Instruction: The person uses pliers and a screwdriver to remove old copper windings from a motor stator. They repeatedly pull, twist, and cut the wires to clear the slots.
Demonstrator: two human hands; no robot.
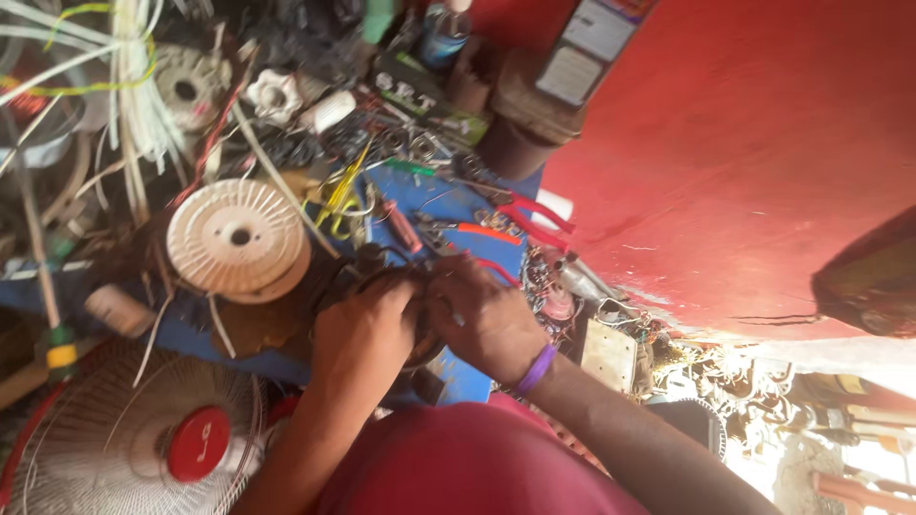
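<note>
Both hands, left (367, 329) and right (482, 319), clenched around dark round motor part (382, 272) at near centre of blue worktop (434, 205); likely slip onto red-handled pliers (534, 219) just beyond, given cramped clutter

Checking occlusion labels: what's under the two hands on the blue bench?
A dark round part sits under the left hand and right hand, resting on the blue bench. Only its upper edge shows; its middle and any tool in the fingers are covered.
</note>
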